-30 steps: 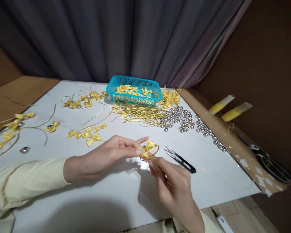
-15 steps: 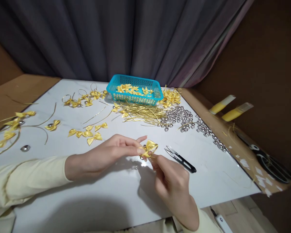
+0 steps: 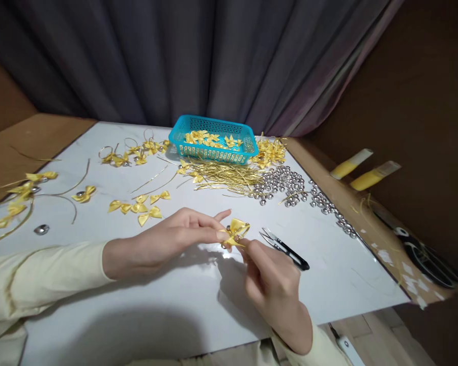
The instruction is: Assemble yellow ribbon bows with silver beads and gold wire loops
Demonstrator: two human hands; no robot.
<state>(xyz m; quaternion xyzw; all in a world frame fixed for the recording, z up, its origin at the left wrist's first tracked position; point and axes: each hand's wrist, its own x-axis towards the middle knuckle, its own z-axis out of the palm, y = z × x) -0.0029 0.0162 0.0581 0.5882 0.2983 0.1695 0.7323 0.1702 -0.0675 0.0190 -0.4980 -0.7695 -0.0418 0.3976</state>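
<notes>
Over the middle of the white board, my left hand (image 3: 171,236) pinches a yellow ribbon bow (image 3: 236,230) between thumb and fingers, its little finger stretched out. A loop of gold cord (image 3: 247,229) curves round the bow's right side. My right hand (image 3: 275,284) is closed at the bow's lower right, its fingertips pressed on the cord; the exact grip is partly hidden. Just beyond the right hand lies a pair of black thread snips (image 3: 288,250). Several loose yellow bows (image 3: 139,207) rest to the left of the bow in hand.
A turquoise basket (image 3: 213,156) with bows stands at the back. Before it are gold cords (image 3: 229,175) and silver bells or beads (image 3: 284,180). Corded bows (image 3: 23,190) lie at left, near one silver piece (image 3: 41,230). Big scissors (image 3: 423,254) and two yellow tubes (image 3: 376,175) are at right.
The view has shifted very slightly. Both hands keep their hold on the bow and its cord, with hardly any visible movement.
</notes>
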